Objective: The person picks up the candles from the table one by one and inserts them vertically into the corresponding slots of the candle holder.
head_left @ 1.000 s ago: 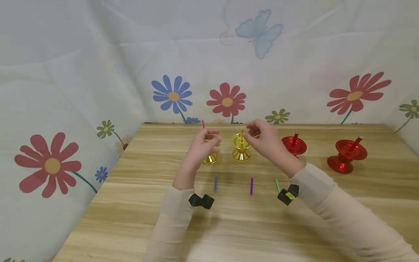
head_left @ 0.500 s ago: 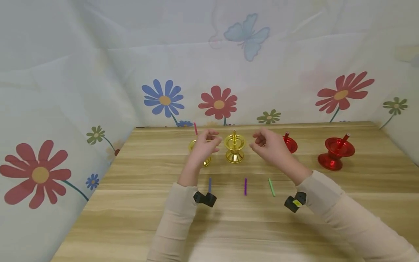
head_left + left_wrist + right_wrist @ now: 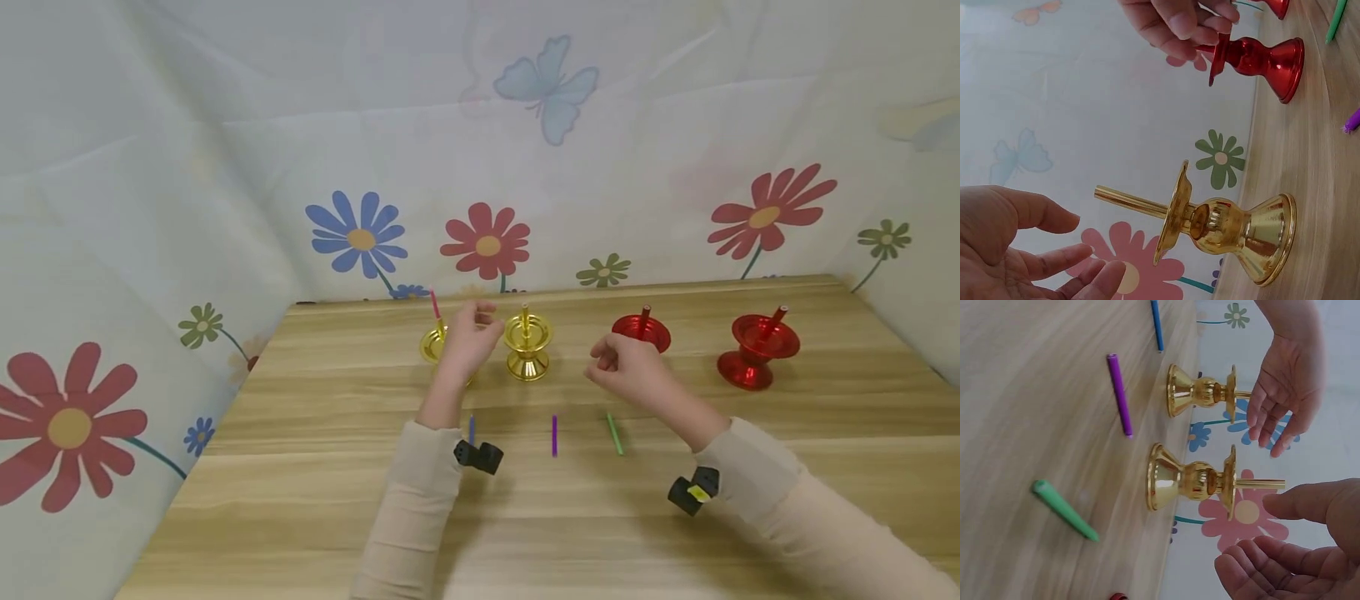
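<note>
My left hand (image 3: 468, 343) hovers between two gold candle holders, with relaxed fingers and nothing in its grasp. Behind it, partly hidden, is the left gold holder (image 3: 431, 345), a slightly tilted pink candle (image 3: 435, 303) on its stem. The second gold holder (image 3: 527, 363) stands just right of this hand, its stem bare in the left wrist view. My right hand (image 3: 628, 367) is in the air in front of the nearer red candle holder (image 3: 651, 331), fingers loosely bent and holding nothing. Three candles lie on the table: blue (image 3: 1157, 325), purple (image 3: 555, 435) and green (image 3: 615, 434).
Another red candle holder (image 3: 756, 354) stands at the right, its stem without a candle. The wooden table (image 3: 315, 467) ends at the back against a flower-printed cloth (image 3: 420, 100). Both forearms reach in over the front of the table.
My right hand has drawn away from the second gold holder, to the right and nearer to me. The left hand stays near the gold holders. The head view has turned slightly right.
</note>
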Available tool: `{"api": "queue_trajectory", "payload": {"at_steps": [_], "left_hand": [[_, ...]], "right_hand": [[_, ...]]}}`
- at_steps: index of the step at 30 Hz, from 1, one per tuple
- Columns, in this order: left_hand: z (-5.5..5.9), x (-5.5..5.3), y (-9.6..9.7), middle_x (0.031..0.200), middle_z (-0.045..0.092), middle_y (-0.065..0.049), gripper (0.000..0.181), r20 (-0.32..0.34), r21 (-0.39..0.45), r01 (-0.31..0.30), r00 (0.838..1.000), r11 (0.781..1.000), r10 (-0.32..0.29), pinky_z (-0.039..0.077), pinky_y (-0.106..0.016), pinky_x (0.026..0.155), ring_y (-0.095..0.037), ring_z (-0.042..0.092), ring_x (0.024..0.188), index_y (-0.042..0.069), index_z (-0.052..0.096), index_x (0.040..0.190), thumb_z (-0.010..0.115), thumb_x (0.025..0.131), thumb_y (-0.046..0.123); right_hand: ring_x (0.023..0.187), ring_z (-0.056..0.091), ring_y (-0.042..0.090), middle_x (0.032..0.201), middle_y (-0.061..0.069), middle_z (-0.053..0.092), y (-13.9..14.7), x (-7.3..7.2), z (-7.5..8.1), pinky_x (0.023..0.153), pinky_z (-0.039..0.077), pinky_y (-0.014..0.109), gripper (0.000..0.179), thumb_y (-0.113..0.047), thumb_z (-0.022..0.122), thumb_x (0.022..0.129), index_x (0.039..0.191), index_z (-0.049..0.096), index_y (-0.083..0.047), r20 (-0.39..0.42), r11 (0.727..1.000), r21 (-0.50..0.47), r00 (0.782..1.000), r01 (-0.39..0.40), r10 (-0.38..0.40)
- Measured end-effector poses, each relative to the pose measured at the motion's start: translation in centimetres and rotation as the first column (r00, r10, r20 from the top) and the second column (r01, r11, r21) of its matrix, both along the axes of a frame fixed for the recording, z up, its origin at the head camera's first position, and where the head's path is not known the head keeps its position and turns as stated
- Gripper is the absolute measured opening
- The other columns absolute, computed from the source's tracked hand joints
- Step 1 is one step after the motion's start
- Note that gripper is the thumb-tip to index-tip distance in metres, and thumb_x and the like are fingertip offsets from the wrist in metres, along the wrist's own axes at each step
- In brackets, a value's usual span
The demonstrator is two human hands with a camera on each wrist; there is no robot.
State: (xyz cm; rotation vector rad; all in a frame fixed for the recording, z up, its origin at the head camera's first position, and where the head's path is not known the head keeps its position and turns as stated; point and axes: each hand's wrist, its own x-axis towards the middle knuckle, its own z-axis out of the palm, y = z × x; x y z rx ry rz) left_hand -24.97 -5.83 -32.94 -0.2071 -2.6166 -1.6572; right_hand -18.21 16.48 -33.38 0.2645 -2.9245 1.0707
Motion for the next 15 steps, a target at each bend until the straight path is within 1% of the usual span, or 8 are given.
{"api": "queue_trajectory", "payload": {"at_steps": [4, 6, 10, 15], "left_hand": [[-0.4, -0.3, 0.3, 0.111, 0.058, -0.022, 0.034, -0.012, -0.029, -0.018, 1.0, 0.999, 0.018, 0.051, -0.041, 0.086, -0.034, 0.058, 0.103, -0.004, 0.056, 0.12, 0.056, 0.088, 0.007], [-0.6, -0.4, 0.4, 0.111, 0.058, -0.022, 0.033, -0.008, -0.035, -0.028, 1.0, 0.999, 0.028, 0.051, -0.041, 0.086, -0.034, 0.058, 0.103, -0.003, 0.056, 0.119, 0.056, 0.088, 0.006], [-0.9, -0.8, 0.4, 0.113, 0.058, -0.024, 0.031, 0.0, -0.038, -0.032, 0.999, 0.999, 0.032, 0.052, -0.042, 0.087, -0.035, 0.059, 0.104, -0.003, 0.056, 0.118, 0.058, 0.087, 0.004], [-1.4, -1.2, 0.1, 0.112, 0.058, -0.025, 0.031, 0.005, -0.05, -0.024, 1.0, 0.998, 0.024, 0.051, -0.043, 0.088, -0.036, 0.058, 0.105, -0.004, 0.056, 0.117, 0.057, 0.087, 0.003]], "right_hand": [[0.077, 0.058, 0.022, 0.082, 0.011, 0.063, 0.3, 0.5, -0.8, 0.067, 0.051, 0.031, 0.024, -0.012, 0.069, 0.083, 0.098, 0.061, 0.005, -0.002, 1.0, 0.028, 1.0, -0.01, 0.01], [0.076, 0.058, 0.021, 0.081, 0.011, 0.063, 0.5, 0.8, -1.1, 0.065, 0.052, 0.031, 0.023, -0.012, 0.069, 0.082, 0.096, 0.062, 0.005, 0.013, 0.999, 0.035, 1.0, -0.012, 0.012], [0.073, 0.057, 0.02, 0.08, 0.01, 0.063, 0.9, 1.4, -1.6, 0.062, 0.05, 0.029, 0.023, -0.013, 0.07, 0.082, 0.093, 0.061, 0.005, 0.074, 0.998, 0.058, 0.997, -0.015, 0.011], [0.067, 0.051, 0.017, 0.074, 0.007, 0.059, 1.3, 2.0, -2.5, 0.057, 0.045, 0.027, 0.021, -0.015, 0.07, 0.082, 0.088, 0.06, 0.003, 0.154, 0.996, 0.082, 0.988, -0.024, 0.011]]}}
